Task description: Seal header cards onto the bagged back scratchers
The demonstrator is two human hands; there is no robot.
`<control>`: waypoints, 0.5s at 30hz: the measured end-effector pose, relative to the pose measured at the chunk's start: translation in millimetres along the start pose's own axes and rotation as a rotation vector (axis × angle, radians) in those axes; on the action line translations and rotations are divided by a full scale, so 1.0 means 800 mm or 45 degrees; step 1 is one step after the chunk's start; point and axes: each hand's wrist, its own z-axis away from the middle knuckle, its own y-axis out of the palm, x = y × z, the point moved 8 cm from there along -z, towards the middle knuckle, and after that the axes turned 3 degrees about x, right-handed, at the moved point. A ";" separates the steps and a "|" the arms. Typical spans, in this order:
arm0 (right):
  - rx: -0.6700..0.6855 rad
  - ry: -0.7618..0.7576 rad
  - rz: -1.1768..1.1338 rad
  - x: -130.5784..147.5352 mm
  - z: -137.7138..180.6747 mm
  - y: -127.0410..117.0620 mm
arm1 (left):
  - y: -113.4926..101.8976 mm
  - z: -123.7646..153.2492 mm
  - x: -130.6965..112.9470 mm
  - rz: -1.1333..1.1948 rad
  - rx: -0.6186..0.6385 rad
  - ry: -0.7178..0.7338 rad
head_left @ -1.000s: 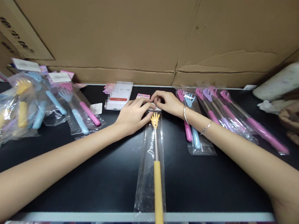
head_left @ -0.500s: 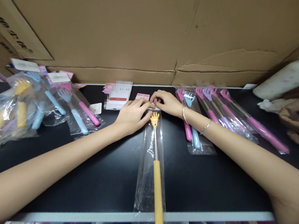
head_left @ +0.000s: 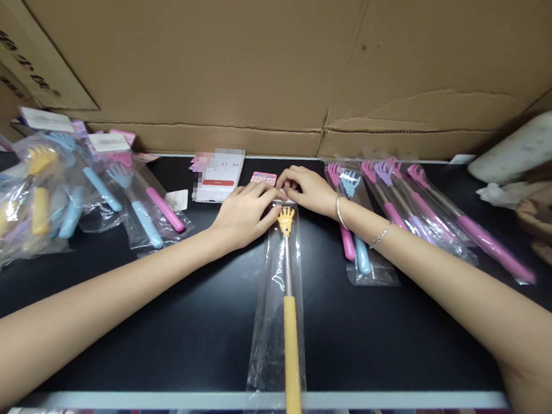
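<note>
A yellow back scratcher (head_left: 289,321) lies lengthwise in a clear plastic bag (head_left: 267,332), its small hand-shaped head pointing away from me and its handle reaching past the table's front edge. My left hand (head_left: 247,211) is at the bag's top end, thumb and bent fingers closed on it just beside the yellow head. From the other side my right hand (head_left: 308,189) meets it, its fingertips pinched at the same top edge. A bit of white shows between the fingertips. Just beyond them is a pink printed card (head_left: 263,178), partly covered by my left fingers.
Bagged back scratchers (head_left: 147,223) in several colours are heaped at left, with white tags. More pink, blue and purple bagged scratchers (head_left: 389,208) lie at right. A phone (head_left: 218,181) with a timer is behind my left hand. A pale bottle (head_left: 526,142) leans far right; cardboard (head_left: 267,61) walls the back.
</note>
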 end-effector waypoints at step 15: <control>0.052 0.039 0.127 0.008 0.003 0.001 | 0.001 -0.001 0.000 -0.004 0.035 -0.013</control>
